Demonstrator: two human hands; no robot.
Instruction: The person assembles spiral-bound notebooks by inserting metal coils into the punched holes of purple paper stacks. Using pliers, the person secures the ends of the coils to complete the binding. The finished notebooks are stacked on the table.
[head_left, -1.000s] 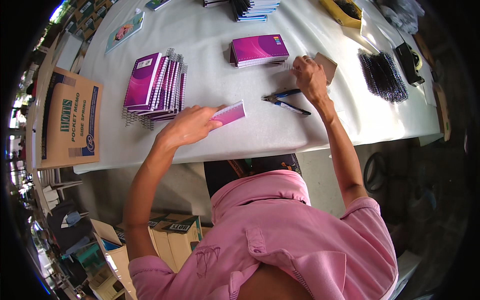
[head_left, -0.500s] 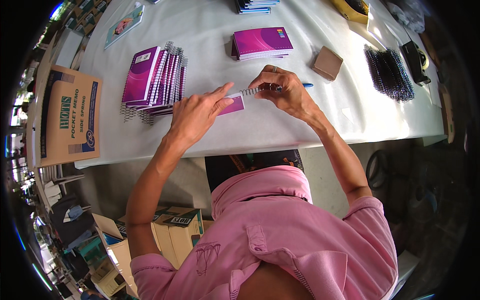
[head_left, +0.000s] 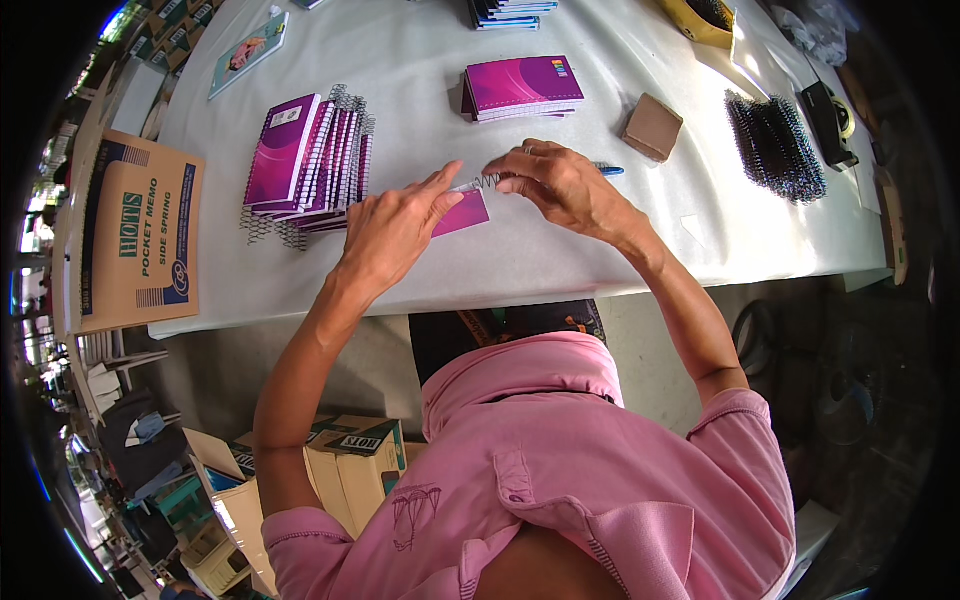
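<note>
My left hand [head_left: 392, 228] grips a small purple notebook [head_left: 464, 214] by its left part, thumb on the cover and index finger stretched along its far edge. At that edge, a metal spiral coil [head_left: 487, 182] sticks out to the right. My right hand [head_left: 572, 190] pinches this coil close to the notebook's corner; the fingers hide much of it. Left of my left hand stands a pile of purple spiral notebooks [head_left: 282, 160] with coils along their edges. Beyond my hands lies a stack of purple notebooks [head_left: 522, 85] with no coils showing.
A brown block [head_left: 653, 127] and a blue pen [head_left: 610, 171] lie to the right. Farther right are a bundle of dark coils [head_left: 775, 148] and a tape dispenser [head_left: 828, 125]. A cardboard box [head_left: 140, 235] stands at the left edge; a yellow container [head_left: 697, 20] sits at the back.
My right hand has moved left along the coil toward the notebook, and less of the coil shows between the hands. My left hand has stayed nearly in place on the notebook.
</note>
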